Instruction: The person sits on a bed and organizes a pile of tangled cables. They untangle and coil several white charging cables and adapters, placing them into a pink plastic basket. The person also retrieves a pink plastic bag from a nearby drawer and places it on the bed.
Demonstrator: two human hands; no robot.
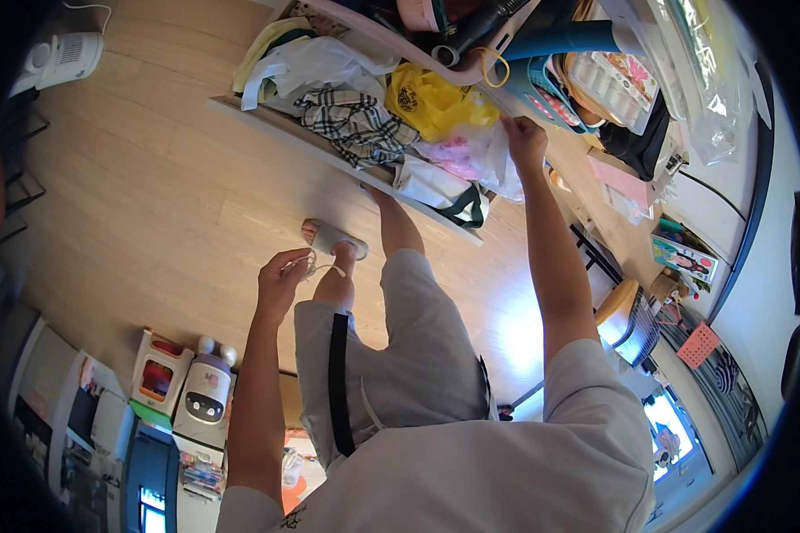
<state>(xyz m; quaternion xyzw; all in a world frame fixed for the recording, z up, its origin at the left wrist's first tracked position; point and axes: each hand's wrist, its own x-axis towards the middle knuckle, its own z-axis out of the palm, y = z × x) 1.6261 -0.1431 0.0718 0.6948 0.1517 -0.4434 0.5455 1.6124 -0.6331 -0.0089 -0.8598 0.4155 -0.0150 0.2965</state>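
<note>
My left hand [283, 283] is closed on a thin white cord [317, 265], which hangs in loops above the wooden floor. My right hand [527, 141] reaches to the right side of an open drawer [347, 163], its fingers at the edge of a whitish plastic bag [500, 160]; whether they grip it I cannot tell. In the drawer lie a yellow plastic bag [433, 100], a checked cloth [357, 123], white plastic bags [320, 66] and a white bag with a dark green strap [440, 186].
Above the drawer stands a pink bin [467, 76] with a black hair dryer-like thing. A blue basket [540, 86] and a pink box [617, 176] are on the desk at right. A white appliance [73, 60] sits at upper left. My slippered foot [333, 240] is near the drawer front.
</note>
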